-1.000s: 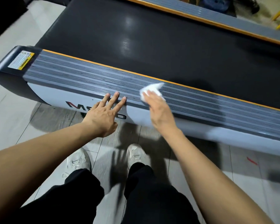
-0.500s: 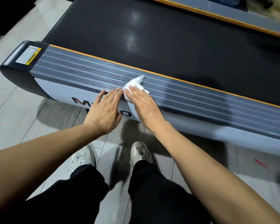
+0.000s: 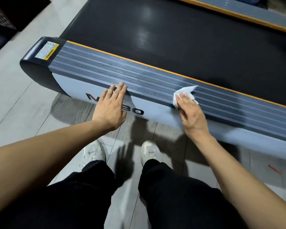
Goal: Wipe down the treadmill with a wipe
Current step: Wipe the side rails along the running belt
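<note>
The treadmill's near side rail (image 3: 106, 71) is grey and ribbed, with an orange strip along the black belt (image 3: 172, 38). My right hand (image 3: 191, 114) presses a crumpled white wipe (image 3: 187, 90) flat onto the ribbed top of the rail, near its outer edge. One corner of the wipe sticks out past my fingertips. My left hand (image 3: 109, 108) rests open on the rail's side panel, fingertips on the top edge, covering part of the printed logo. A wide gap separates the two hands.
A black end cap with a yellow warning label (image 3: 47, 51) closes the rail at the left. The far rail (image 3: 238, 12) runs along the top right. My white shoes (image 3: 93, 153) stand on the grey tiled floor close to the treadmill. A red mark (image 3: 274, 169) lies on the floor at right.
My right hand has slid the wipe along the rail to the right, away from my left hand, which stays on the rail's edge. The view has shifted slightly.
</note>
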A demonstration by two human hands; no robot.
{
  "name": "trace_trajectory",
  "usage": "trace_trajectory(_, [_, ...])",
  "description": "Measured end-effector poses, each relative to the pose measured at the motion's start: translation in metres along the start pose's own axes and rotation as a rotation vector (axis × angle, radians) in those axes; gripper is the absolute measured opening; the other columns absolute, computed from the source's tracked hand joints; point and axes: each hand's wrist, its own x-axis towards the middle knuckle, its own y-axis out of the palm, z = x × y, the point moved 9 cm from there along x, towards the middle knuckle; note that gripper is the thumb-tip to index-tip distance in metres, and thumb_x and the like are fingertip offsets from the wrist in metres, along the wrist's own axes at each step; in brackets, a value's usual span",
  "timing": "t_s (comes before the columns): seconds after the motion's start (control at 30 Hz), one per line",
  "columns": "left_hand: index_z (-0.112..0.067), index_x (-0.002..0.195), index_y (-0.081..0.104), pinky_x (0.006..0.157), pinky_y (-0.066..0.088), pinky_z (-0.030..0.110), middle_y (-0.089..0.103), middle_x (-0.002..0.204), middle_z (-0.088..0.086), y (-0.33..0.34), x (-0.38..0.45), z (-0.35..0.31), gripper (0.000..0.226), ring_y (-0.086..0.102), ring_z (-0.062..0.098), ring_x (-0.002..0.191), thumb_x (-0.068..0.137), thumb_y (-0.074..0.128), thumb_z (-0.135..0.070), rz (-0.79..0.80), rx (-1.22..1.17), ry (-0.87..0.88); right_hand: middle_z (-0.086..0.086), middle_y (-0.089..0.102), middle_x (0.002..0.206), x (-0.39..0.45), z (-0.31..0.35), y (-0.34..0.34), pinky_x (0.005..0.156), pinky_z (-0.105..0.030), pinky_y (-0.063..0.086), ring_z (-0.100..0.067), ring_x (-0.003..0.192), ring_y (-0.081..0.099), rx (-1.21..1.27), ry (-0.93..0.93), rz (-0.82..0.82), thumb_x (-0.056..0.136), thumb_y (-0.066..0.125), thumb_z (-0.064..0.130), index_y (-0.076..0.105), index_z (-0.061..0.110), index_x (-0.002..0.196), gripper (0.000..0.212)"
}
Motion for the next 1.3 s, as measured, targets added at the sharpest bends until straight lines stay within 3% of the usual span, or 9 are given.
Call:
trace_trajectory(0.17, [-0.020, 0.164, -0.007, 0.129, -0.002, 0.042, -0.011, 0.171, 0.007, 0.000, -0.001, 0.003, 0.088, -0.005, 0.026, 0.159, 0.100, 0.050, -0.038, -0.027, 0.044, 0.034, -0.011, 0.048, 0.153, 0.048, 0.074, 0.038, 0.119, -0.053, 0.031, -0.028, 0.146, 0.039, 0.005, -0.128, 0.038, 0.102, 0.050, 0.017, 0.048, 0.012, 0.149, 0.047])
trace_trajectory(0.33, [-0.020, 0.165, 0.004, 0.129, 0.002, 0.042, -0.003, 0.172, 0.011, -0.003, -0.003, 0.019, 0.084, -0.001, 0.029, 0.159, 0.097, 0.053, -0.032, -0.070, -0.037, -0.011, -0.002, 0.027, 0.165, 0.096, 0.146, 0.078, 0.126, -0.037, 0.012, -0.018, 0.155, 0.018, -0.043, -0.240, 0.141, 0.104, 0.050, 0.016, 0.029, 0.017, 0.159, 0.059])
trace_trajectory(0.47, [-0.015, 0.164, 0.010, 0.128, 0.005, 0.043, 0.002, 0.171, 0.015, -0.012, 0.003, 0.057, 0.079, 0.002, 0.031, 0.158, 0.100, 0.050, -0.036, -0.167, -0.100, -0.135, -0.005, 0.028, 0.165, 0.098, 0.128, 0.071, 0.127, -0.039, 0.014, -0.020, 0.154, 0.021, 0.006, -0.288, 0.246, 0.103, 0.046, 0.007, 0.032, 0.015, 0.158, 0.057])
trace_trajectory(0.6, [-0.023, 0.165, 0.002, 0.128, 0.013, 0.049, -0.006, 0.172, 0.009, -0.001, 0.006, 0.073, 0.086, -0.005, 0.027, 0.159, 0.097, 0.053, -0.039, -0.156, -0.081, -0.052, -0.015, 0.034, 0.161, 0.078, 0.044, 0.023, 0.125, -0.043, 0.020, -0.029, 0.151, 0.027, -0.040, -0.049, 0.174, 0.105, 0.041, 0.007, 0.038, 0.005, 0.154, 0.048])
trace_trajectory(0.73, [-0.018, 0.165, -0.001, 0.127, 0.011, 0.047, -0.013, 0.171, 0.011, 0.008, 0.005, 0.066, 0.096, -0.013, 0.027, 0.158, 0.085, 0.039, -0.054, -0.182, -0.173, -0.108, -0.011, 0.029, 0.163, 0.070, 0.009, 0.008, 0.124, -0.048, 0.021, -0.023, 0.154, 0.020, -0.081, -0.045, 0.259, 0.109, 0.037, 0.014, 0.031, 0.010, 0.157, 0.049])
trace_trajectory(1.0, [-0.019, 0.165, 0.007, 0.124, 0.024, 0.052, -0.007, 0.171, 0.006, 0.004, 0.005, 0.070, 0.097, -0.008, 0.024, 0.158, 0.080, 0.027, -0.060, -0.169, -0.270, -0.052, -0.020, 0.048, 0.135, 0.169, 0.154, 0.101, 0.113, -0.055, 0.033, -0.037, 0.128, 0.044, -0.219, -0.209, 0.180, 0.091, 0.042, 0.008, 0.044, 0.003, 0.133, 0.042])
trace_trajectory(1.1, [-0.012, 0.163, 0.017, 0.127, 0.018, 0.046, 0.004, 0.172, 0.009, 0.000, 0.004, 0.073, 0.092, 0.001, 0.025, 0.159, 0.082, 0.029, -0.052, -0.178, -0.306, -0.053, -0.017, 0.038, 0.152, 0.206, 0.209, 0.133, 0.120, -0.049, 0.024, -0.034, 0.144, 0.032, -0.207, -0.270, 0.198, 0.095, 0.038, 0.020, 0.029, 0.008, 0.146, 0.053])
trace_trajectory(1.2, [-0.019, 0.160, 0.031, 0.120, 0.031, 0.053, 0.016, 0.170, 0.015, -0.009, 0.004, 0.086, 0.077, 0.019, 0.033, 0.156, 0.086, 0.042, -0.040, -0.216, -0.231, -0.053, -0.013, 0.027, 0.164, 0.208, 0.202, 0.125, 0.126, -0.041, 0.013, -0.027, 0.153, 0.019, -0.135, -0.276, 0.279, 0.105, 0.034, 0.016, 0.027, 0.008, 0.157, 0.053])
trace_trajectory(1.3, [-0.039, 0.158, 0.030, 0.120, 0.026, 0.055, 0.007, 0.170, 0.017, -0.019, 0.006, 0.126, 0.074, 0.017, 0.037, 0.155, 0.089, 0.055, -0.041, -0.215, -0.199, -0.127, -0.023, 0.043, 0.150, 0.176, 0.156, 0.083, 0.123, -0.049, 0.022, -0.037, 0.145, 0.034, -0.105, -0.153, 0.166, 0.099, 0.039, 0.003, 0.045, -0.001, 0.144, 0.046])
